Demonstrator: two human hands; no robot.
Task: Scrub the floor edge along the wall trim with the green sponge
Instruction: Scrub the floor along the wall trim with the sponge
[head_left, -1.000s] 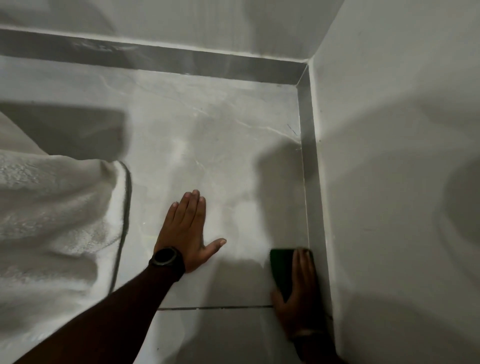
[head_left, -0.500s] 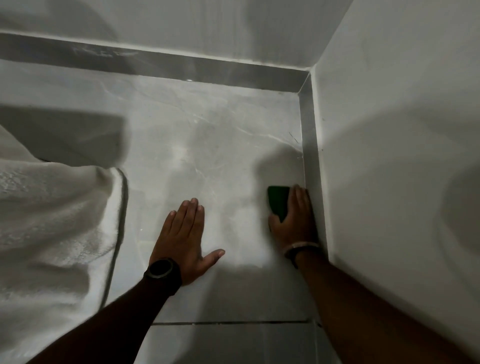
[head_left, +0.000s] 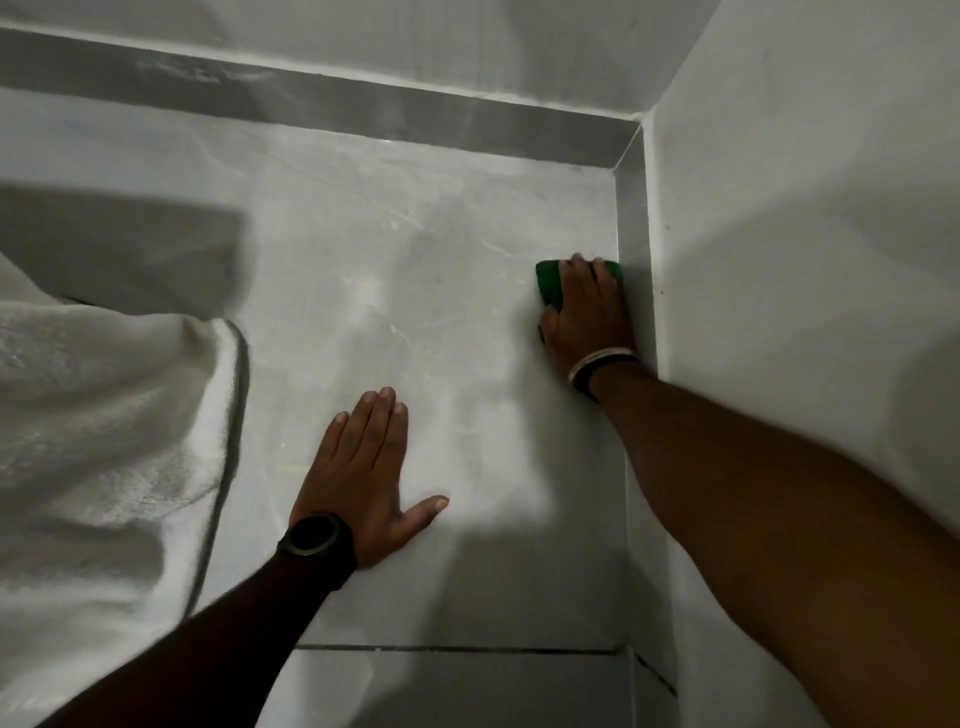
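The floor (head_left: 426, 270) filled most of the view, with one grey wall trim (head_left: 635, 249) running along its right edge to the corner. One white towel (head_left: 104, 441) lay well left of the trim. Of two hands, the left hand (head_left: 363, 478) rested flat, fingers together and thumb splayed, apart from the trim. The right hand (head_left: 589, 317) lay just beside it, fingers pressed down over the one green sponge (head_left: 550, 283). The sponge touched the trim's foot; its long axis could not be told, and the unscrubbed edge likely lay ahead toward the corner.
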